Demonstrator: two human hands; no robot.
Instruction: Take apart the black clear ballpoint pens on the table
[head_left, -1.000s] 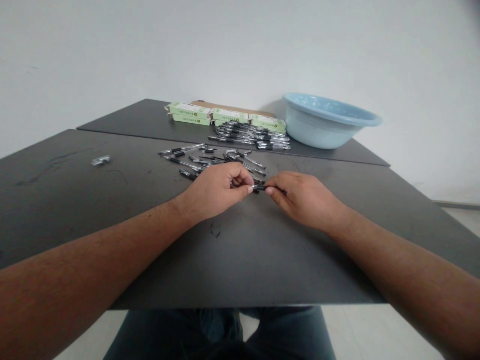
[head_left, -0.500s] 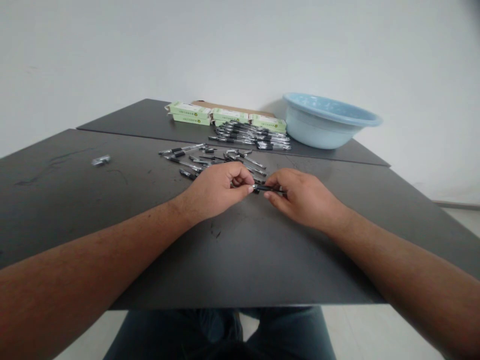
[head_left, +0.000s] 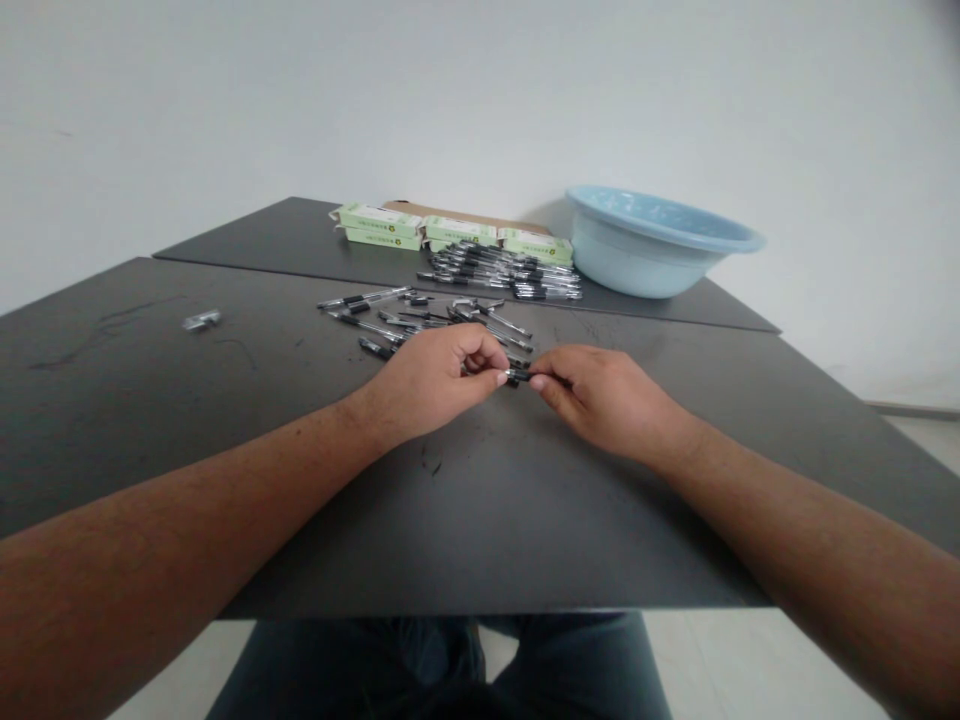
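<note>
Between my two hands is a pen [head_left: 518, 375] with a black grip, held roughly level just above the table. My left hand [head_left: 448, 378] pinches its left end between thumb and forefinger, and most of that end is hidden in the fingers. On the other side, the thumb and fingertips of my right hand [head_left: 592, 393] are closed on the right end. Just beyond my hands lie loose pens and pen parts [head_left: 375, 328], partly covered by my left hand. A denser pile of clear pens with black grips [head_left: 487, 268] lies farther back.
Small green and white boxes [head_left: 382, 240] are stacked at the back in front of a brown cardboard piece [head_left: 465, 215]. A light blue basin [head_left: 645, 262] stands at the back right. Small clear pieces [head_left: 202, 320] lie on the left of the dark table [head_left: 480, 540].
The fingers of my right hand have closed in around the pen's right end, and less of the pen shows between my hands. My left hand stays in place.
</note>
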